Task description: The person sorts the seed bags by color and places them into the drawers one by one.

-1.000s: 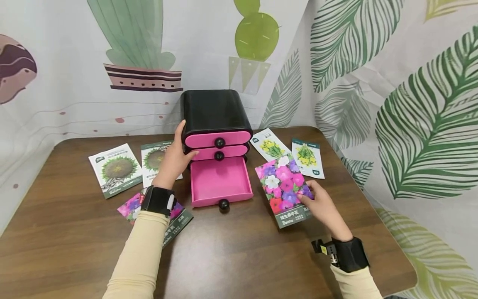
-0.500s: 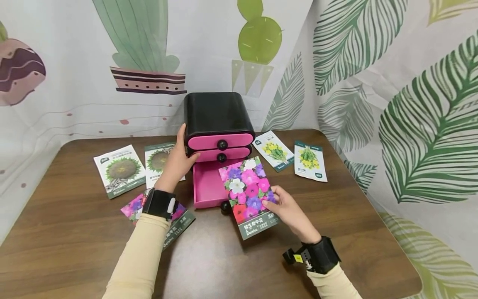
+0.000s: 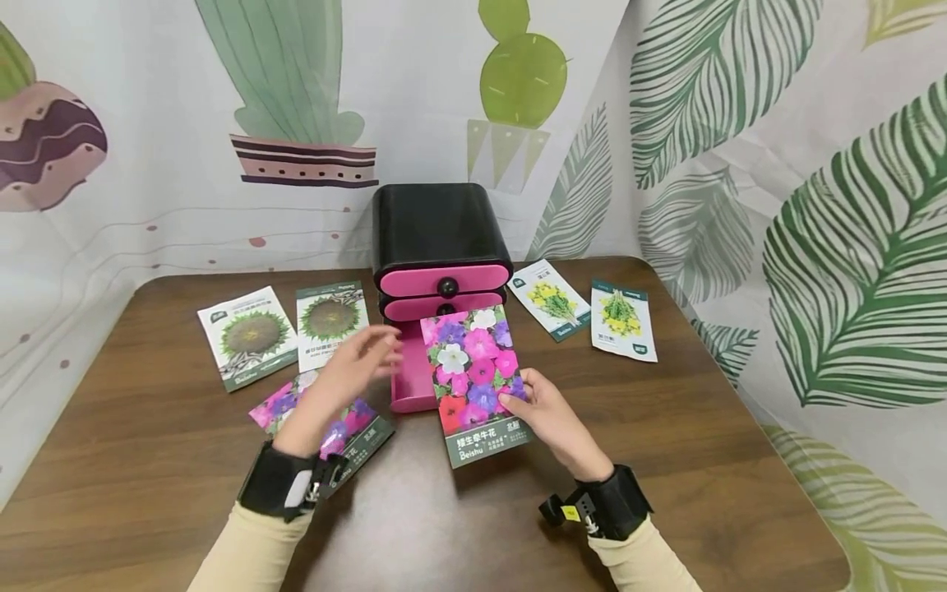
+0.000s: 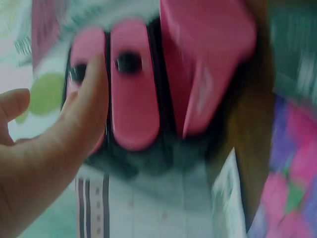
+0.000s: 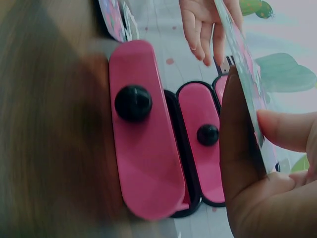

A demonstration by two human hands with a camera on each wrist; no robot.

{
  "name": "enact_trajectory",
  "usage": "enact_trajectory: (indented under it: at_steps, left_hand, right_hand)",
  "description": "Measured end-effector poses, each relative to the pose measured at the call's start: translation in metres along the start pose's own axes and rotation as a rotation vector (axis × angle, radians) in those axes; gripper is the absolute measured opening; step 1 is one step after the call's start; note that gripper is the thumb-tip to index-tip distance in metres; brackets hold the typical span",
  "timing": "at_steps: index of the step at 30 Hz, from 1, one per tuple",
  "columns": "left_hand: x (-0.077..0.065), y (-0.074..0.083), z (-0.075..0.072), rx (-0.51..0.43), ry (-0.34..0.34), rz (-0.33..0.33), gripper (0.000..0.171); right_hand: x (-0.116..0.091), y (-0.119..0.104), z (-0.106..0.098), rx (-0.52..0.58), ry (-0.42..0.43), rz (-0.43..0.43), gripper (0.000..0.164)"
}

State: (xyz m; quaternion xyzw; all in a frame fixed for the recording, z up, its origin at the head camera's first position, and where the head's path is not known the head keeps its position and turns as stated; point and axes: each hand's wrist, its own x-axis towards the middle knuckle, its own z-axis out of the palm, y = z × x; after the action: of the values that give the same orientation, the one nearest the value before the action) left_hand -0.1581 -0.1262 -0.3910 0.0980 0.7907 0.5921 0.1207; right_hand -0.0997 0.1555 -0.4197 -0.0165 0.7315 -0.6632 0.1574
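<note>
My right hand point(image 3: 553, 421) pinches a flower seed packet point(image 3: 479, 374) by its lower right edge, thumb on the front. The packet shows pink, purple, white and red blooms. It is held over the pulled-out bottom drawer point(image 3: 408, 374) of a black cabinet point(image 3: 440, 222) with pink drawers, hiding much of that drawer. My left hand point(image 3: 348, 378), fingers loosely bent and holding nothing, hovers by the drawer's left side. In the right wrist view the packet point(image 5: 246, 74) appears edge-on, the drawer's black knob point(image 5: 133, 103) beside it. The left wrist view is blurred.
Beneath my left forearm lies another flower packet point(image 3: 355, 436). Two sunflower packets, one white point(image 3: 251, 337) and one green-topped point(image 3: 329, 321), lie left of the cabinet. Two yellow-flower packets point(image 3: 551, 300) lie to its right. A printed cloth hangs behind the wooden table point(image 3: 666, 477).
My right hand has carried the flower packet leftward from the right of the drawer to over it. My left hand has let go of the cabinet's left side and moved down toward me.
</note>
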Motion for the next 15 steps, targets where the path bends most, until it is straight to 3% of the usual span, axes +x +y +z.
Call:
enact_trajectory:
  at_steps: [2,6,9,14,15]
  left_hand:
    - [-0.008,-0.002,0.01,-0.112,-0.121,-0.028,0.049]
    - [-0.021,-0.006,0.027,-0.184,-0.271,-0.092,0.059]
    - [-0.026,-0.008,0.035,-0.194,-0.315,-0.13,0.062]
    - [-0.031,-0.01,0.041,-0.225,-0.342,-0.152,0.016]
    - [-0.032,-0.011,0.042,-0.213,-0.336,-0.162,0.022]
  right_hand:
    - [0.001,-0.001,0.004,0.024,-0.01,0.004,0.022]
    - [0.002,-0.002,0.012,0.051,-0.028,0.025,0.023]
    - [0.003,-0.003,0.018,0.077,-0.047,0.038,0.026]
    - [0.002,-0.002,0.026,0.093,-0.071,0.06,0.035]
    - [0.001,-0.002,0.027,0.091,-0.072,0.065,0.036]
